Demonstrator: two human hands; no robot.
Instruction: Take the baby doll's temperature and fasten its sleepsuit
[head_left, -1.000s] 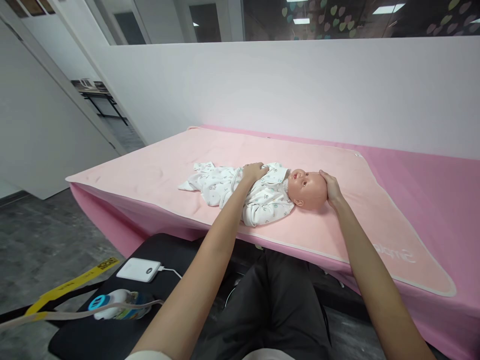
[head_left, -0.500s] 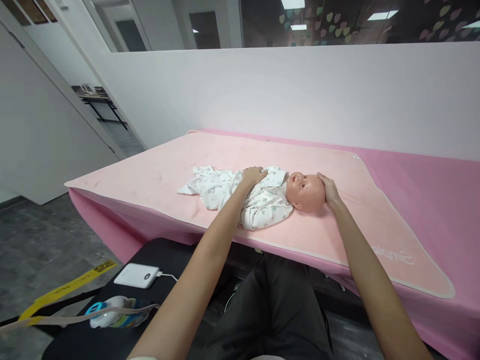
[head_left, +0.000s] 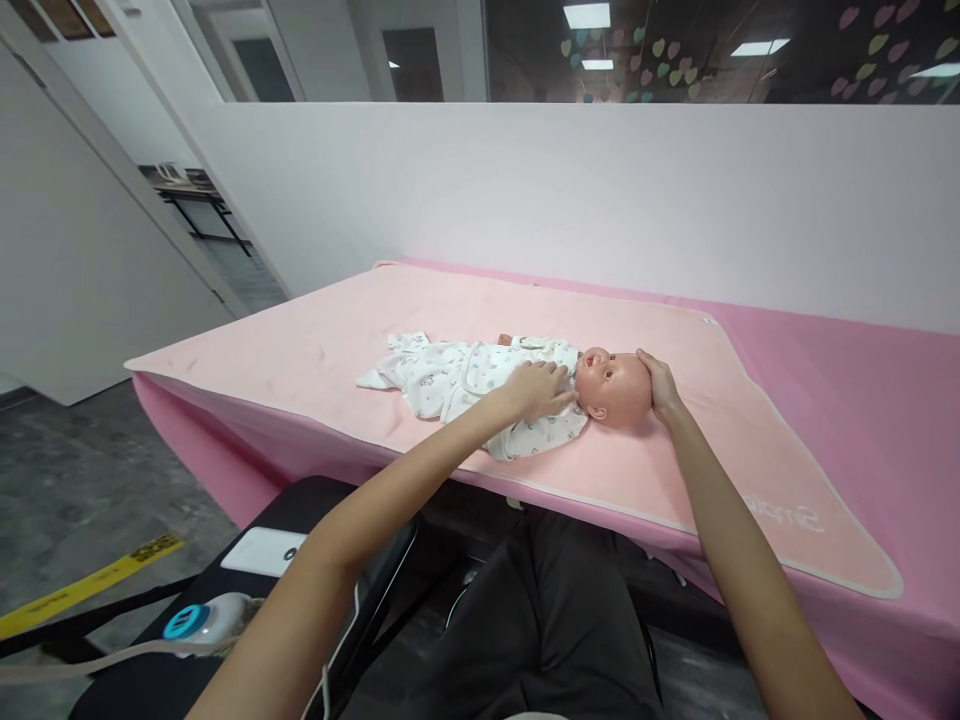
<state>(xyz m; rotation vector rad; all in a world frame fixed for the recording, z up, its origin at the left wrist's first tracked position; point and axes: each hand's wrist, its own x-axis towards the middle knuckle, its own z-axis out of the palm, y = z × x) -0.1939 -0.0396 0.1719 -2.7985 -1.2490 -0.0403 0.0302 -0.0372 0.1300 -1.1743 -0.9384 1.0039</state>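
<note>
A baby doll [head_left: 613, 388] lies on its back on a peach blanket [head_left: 330, 350], head to the right, in a white patterned outfit [head_left: 431, 375]. My left hand [head_left: 538, 388] rests on the doll's upper chest near the collar, its fingers extended and a little apart. Cupped round the crown of the doll's head is my right hand [head_left: 658, 385], thumb on top; its other fingers are mostly hidden behind the head. One small doll hand [head_left: 505, 340] shows at the far side of the body.
Pink cloth [head_left: 862, 400] covers the table under the blanket. A black chair [head_left: 161, 690] at the lower left carries a white power bank [head_left: 259, 551] with a cable and a blue-capped bottle [head_left: 202, 622]. A white wall [head_left: 562, 200] stands behind the table.
My left hand has moved right, from the doll's middle to its upper chest near the collar. The doll's far hand is now uncovered. My right hand stays on the head.
</note>
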